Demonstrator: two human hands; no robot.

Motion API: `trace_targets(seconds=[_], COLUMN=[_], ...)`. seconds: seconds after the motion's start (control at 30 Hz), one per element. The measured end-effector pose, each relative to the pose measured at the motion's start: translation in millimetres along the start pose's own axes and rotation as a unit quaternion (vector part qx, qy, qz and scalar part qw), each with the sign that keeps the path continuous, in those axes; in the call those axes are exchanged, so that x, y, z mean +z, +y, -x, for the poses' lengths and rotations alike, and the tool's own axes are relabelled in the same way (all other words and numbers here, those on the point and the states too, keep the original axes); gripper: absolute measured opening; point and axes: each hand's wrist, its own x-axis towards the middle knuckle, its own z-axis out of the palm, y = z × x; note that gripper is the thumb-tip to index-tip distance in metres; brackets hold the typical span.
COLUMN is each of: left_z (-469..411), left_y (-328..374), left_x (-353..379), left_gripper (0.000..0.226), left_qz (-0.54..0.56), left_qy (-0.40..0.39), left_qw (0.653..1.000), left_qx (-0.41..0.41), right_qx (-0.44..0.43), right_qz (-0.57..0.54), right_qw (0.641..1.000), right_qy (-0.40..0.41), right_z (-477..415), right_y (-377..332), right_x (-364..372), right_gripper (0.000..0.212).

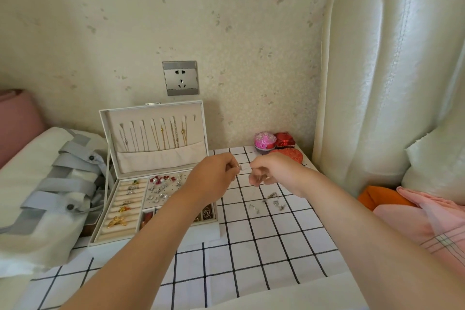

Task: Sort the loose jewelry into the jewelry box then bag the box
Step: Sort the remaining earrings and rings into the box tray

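A white jewelry box [154,233] stands open on the checked cloth, its lid upright with several necklaces hanging inside. Rings and earrings fill its tray. My left hand [214,176] and my right hand [274,171] are raised close together just right of the box. Between them they pinch a small silver piece of jewelry [242,167], with a thin chain hanging from my right hand. Several loose silver pieces [273,201] lie on the cloth below my right hand.
A white and grey fabric bag [50,184] lies left of the box. Small red and pink gift boxes [275,143] stand at the back by the wall. A padded headboard [377,83] and pink bedding [427,214] are on the right.
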Motion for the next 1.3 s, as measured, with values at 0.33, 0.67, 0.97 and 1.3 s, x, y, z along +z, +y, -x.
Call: trace_targets(seconds=[0.33, 0.67, 0.97, 1.3], left_z=[0.1, 0.4, 0.6, 8.1], left_y=[-1.7, 34.6, 35.9, 32.8], left_x=[20.1, 11.1, -12.5, -57.6], left_gripper=[0.027, 0.051, 0.023, 0.026], left_qz=[-0.437, 0.221, 0.237, 0.480], left_qy=[-0.066, -0.027, 0.000, -0.006], left_qw=[0.895, 0.975, 0.971, 0.865], left_qx=[0.060, 0.011, -0.045, -0.143], right_qx=[-0.050, -0.059, -0.041, -0.097], right_qz=[-0.260, -0.039, -0.035, -0.094], right_qw=[0.964, 0.997, 0.999, 0.991], right_qy=[0.008, 0.004, -0.002, 0.017], right_z=[10.5, 9.8, 12.9, 3.9], right_y=[-3.2, -7.9, -18.9, -40.1], right_x=[-20.1, -11.9, -15.7, -16.7], right_gripper=[0.028, 0.024, 0.030, 0.025])
